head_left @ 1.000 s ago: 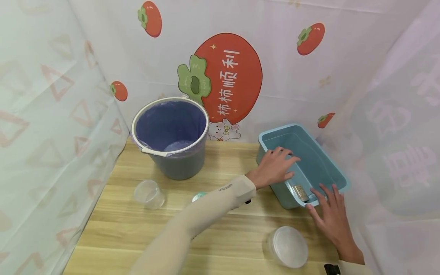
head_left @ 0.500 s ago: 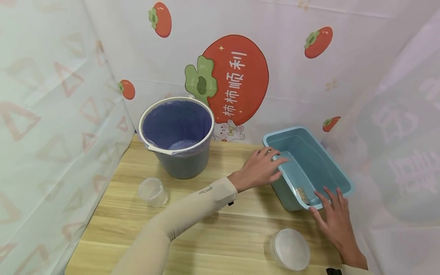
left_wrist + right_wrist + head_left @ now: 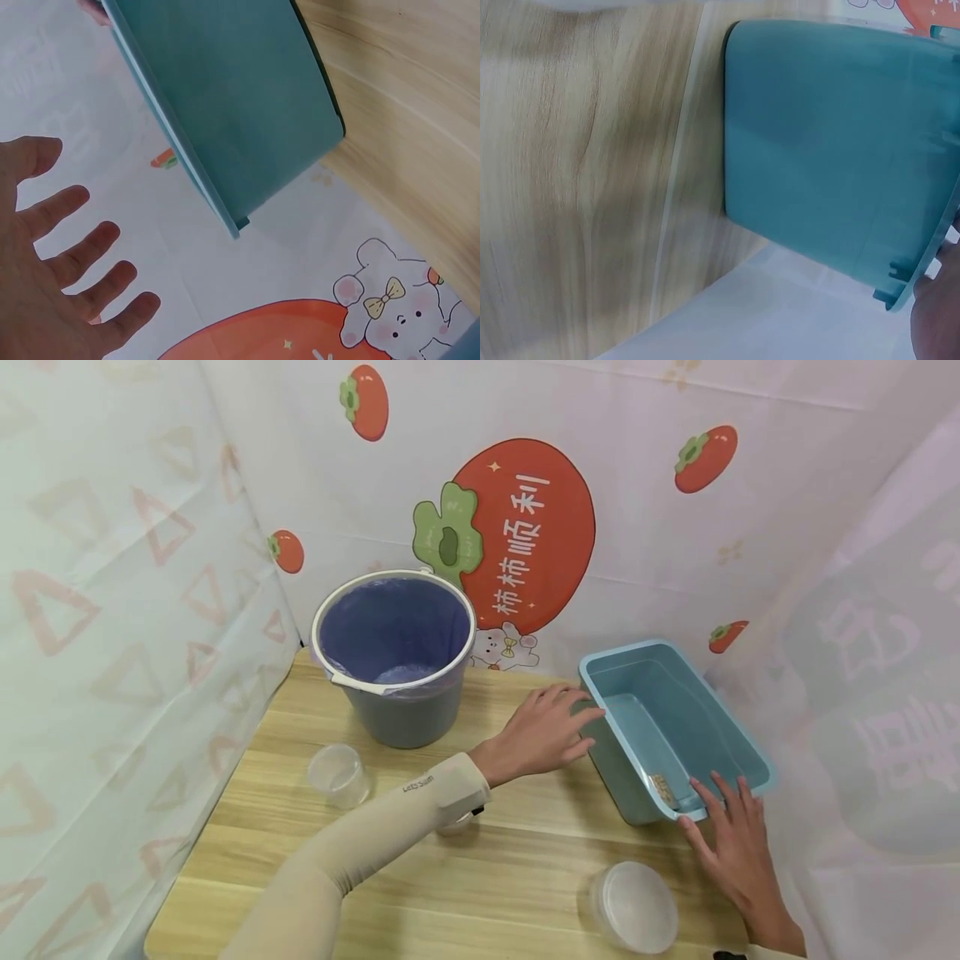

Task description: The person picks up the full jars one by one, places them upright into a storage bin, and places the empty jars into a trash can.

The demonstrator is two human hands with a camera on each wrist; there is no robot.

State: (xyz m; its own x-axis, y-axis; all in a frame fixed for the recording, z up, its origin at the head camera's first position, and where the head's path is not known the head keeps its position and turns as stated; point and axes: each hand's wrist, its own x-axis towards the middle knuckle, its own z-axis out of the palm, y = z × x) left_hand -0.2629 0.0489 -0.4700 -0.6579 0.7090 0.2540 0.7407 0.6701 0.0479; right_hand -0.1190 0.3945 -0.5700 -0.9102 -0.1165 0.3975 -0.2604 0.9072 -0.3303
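A teal plastic bin [image 3: 682,718] stands at the right with a small clear packet of tan bits [image 3: 662,789] in its near corner. My left hand [image 3: 536,735] hovers at the bin's left side, its fingers spread and holding nothing; one fingertip overlaps the rim in the head view. In the left wrist view the left hand's fingers [image 3: 79,251] are apart from the bin's wall [image 3: 232,97]. My right hand [image 3: 735,852] rests at the near right rim, thumb at the corner and fingertips over the edge. The right wrist view shows only part of this hand [image 3: 937,315] beside the rim.
A grey bucket [image 3: 408,722] with a purple liner stands at the back left. In front of it is a clear plastic cup [image 3: 339,775]. A clear lidded tub [image 3: 637,907] sits near the front. My left sleeve partly hides a small round container [image 3: 455,824].
My left hand has drawn back leftward from over the bin to beside its rim. The right hand stays at the rim. The camera view has shifted slightly.
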